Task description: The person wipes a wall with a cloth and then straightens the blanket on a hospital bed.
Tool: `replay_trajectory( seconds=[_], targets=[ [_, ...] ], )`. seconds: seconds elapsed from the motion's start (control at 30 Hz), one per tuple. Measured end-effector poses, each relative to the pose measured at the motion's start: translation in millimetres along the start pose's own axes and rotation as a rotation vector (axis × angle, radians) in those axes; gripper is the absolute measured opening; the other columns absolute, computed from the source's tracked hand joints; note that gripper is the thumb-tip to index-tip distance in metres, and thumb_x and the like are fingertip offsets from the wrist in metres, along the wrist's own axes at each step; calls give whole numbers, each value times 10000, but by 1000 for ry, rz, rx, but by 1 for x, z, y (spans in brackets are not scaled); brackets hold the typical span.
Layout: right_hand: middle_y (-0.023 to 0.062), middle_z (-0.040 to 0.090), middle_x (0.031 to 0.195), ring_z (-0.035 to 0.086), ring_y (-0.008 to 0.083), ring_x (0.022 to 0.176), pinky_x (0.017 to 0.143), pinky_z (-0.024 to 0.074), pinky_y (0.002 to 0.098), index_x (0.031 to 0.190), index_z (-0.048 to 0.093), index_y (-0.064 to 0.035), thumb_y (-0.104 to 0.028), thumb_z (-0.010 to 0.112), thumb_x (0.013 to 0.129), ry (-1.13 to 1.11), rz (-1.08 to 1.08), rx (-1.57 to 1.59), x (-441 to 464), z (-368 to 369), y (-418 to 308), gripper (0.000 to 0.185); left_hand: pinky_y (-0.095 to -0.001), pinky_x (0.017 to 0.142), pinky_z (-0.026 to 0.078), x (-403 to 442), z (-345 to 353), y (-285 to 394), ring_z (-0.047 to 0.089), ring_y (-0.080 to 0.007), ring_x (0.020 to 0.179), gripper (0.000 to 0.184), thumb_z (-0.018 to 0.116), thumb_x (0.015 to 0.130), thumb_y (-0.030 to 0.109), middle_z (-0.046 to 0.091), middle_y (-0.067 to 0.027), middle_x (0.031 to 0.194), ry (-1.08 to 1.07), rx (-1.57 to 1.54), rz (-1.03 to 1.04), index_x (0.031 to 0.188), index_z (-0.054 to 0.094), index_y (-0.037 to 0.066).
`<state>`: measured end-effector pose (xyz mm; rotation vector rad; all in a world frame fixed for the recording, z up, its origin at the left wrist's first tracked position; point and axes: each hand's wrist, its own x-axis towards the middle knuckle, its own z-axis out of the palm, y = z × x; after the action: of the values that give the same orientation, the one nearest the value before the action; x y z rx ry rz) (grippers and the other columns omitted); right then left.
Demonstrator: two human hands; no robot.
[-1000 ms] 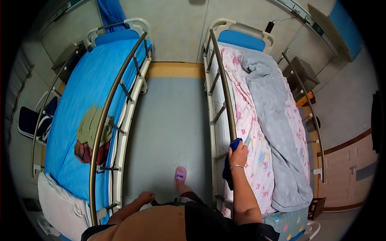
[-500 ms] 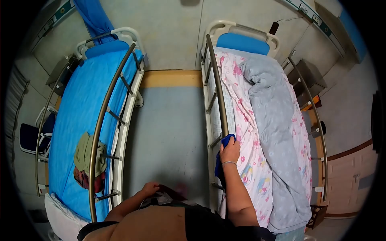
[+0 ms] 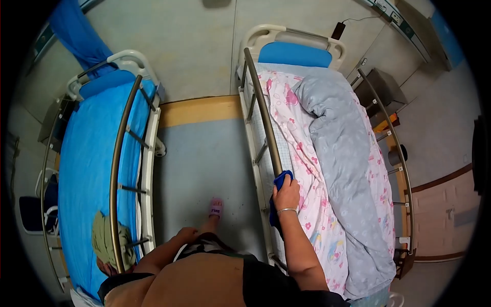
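My right hand (image 3: 287, 195) is closed around a dark blue cloth (image 3: 274, 217) on the bronze-coloured side rail (image 3: 269, 125) of the right bed. Part of the cloth hangs down along the rail's outer side. A bracelet circles that wrist. My left hand (image 3: 187, 235) is low by my thigh, close to the dark patterned shorts (image 3: 207, 246); its fingers are too unclear to make out whether they grip anything. Beside the right rail lies pink-and-white floral bedding (image 3: 302, 148), with a rumpled grey quilt (image 3: 341, 138) on top of it.
The left bed has a blue sheet (image 3: 94, 158), its own rail (image 3: 118, 153), and a green garment (image 3: 105, 235) near the foot. Grey floor (image 3: 204, 163) runs between the beds, where my foot in a pink slipper (image 3: 216, 209) shows. A metal cabinet (image 3: 381, 92) stands beyond the right bed.
My view has shifted and I have stepped forward, so a slippered foot now shows between the beds. My right hand still grips the cloth on the rail.
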<state>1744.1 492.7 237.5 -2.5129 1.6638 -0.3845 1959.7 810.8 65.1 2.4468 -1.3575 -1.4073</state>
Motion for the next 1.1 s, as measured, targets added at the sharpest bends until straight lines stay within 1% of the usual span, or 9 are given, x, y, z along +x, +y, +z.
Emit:
replay_trajectory(
  seconds=[0.3, 0.4, 0.47, 0.53, 0.7, 0.8, 0.87, 1.0, 1.1],
  targets=[
    [171, 489, 925, 498, 340, 883, 745, 439, 407, 1140, 469, -36, -199, 687, 682, -11, 80, 91, 20, 5, -9, 533, -417, 809, 440, 121, -123, 35, 568, -338, 922, 339, 511, 832, 271, 609, -162, 978, 163, -118, 309, 1075, 565, 41],
    [170, 489, 933, 496, 342, 885, 743, 433, 410, 1139, 467, -34, -213, 683, 688, 14, 93, 97, 19, 6, -10, 531, -384, 837, 424, 111, -209, 155, 529, -330, 983, 393, 546, 831, 278, 551, -177, 1063, -144, -105, 422, 1132, 501, 28],
    [168, 487, 941, 494, 342, 888, 740, 428, 412, 1141, 463, -34, -230, 678, 696, 18, 118, 112, 22, 10, -14, 532, -390, 891, 404, 94, -220, 206, 496, -353, 1008, 465, 613, 784, 277, 505, -195, 1092, 136, -265, 741, 1175, 474, 68],
    [184, 499, 963, 486, 356, 902, 776, 408, 428, 1135, 474, -36, -260, 667, 709, 65, 329, 240, 45, 23, -24, 518, -395, 905, 392, 82, -228, 255, 467, -340, 1044, 478, 651, 743, 238, 463, -158, 1163, 334, -188, 994, 1153, 479, 62],
    [226, 519, 1018, 484, 385, 961, 845, 387, 405, 1167, 477, -24, -309, 543, 840, 34, 354, 649, 98, 57, -19, 439, -435, 917, 352, 105, -233, 308, 430, -293, 1089, 598, 701, 653, 227, 418, -104, 1225, 402, -10, 1249, 1189, 467, 100],
    [133, 520, 1113, 482, 241, 1033, 909, 373, 298, 1251, 427, -27, -334, 468, 900, -289, 537, 1499, 98, 72, 19, 468, -497, 916, 302, 133, -233, 319, 436, -274, 1077, 578, 711, 614, 267, 449, -93, 1185, 488, 129, 1297, 1138, 515, 123],
    [102, 507, 1153, 485, 205, 1019, 878, 396, 285, 1273, 417, -53, -378, 452, 902, -345, 586, 1604, 94, 50, 36, 494, -490, 909, 305, 150, -233, 319, 447, -266, 1061, 509, 710, 602, 289, 488, -77, 1117, 480, 208, 1314, 1061, 559, 129],
    [106, 541, 1135, 523, 222, 991, 817, 439, 300, 1263, 447, -104, -431, 489, 866, -627, 799, 1537, 85, 76, 90, 516, -446, 842, 323, 150, -240, 335, 460, -260, 999, 411, 724, 568, 269, 502, -55, 985, 424, 285, 1292, 926, 564, 147],
    [151, 555, 1065, 539, 301, 945, 768, 459, 335, 1161, 517, -97, -273, 562, 800, -356, 537, 576, 84, 108, 131, 404, -451, 799, 333, 158, -234, 334, 487, -274, 940, 387, 722, 525, 192, 501, -62, 955, 446, 244, 1312, 861, 538, 137]
  ],
)
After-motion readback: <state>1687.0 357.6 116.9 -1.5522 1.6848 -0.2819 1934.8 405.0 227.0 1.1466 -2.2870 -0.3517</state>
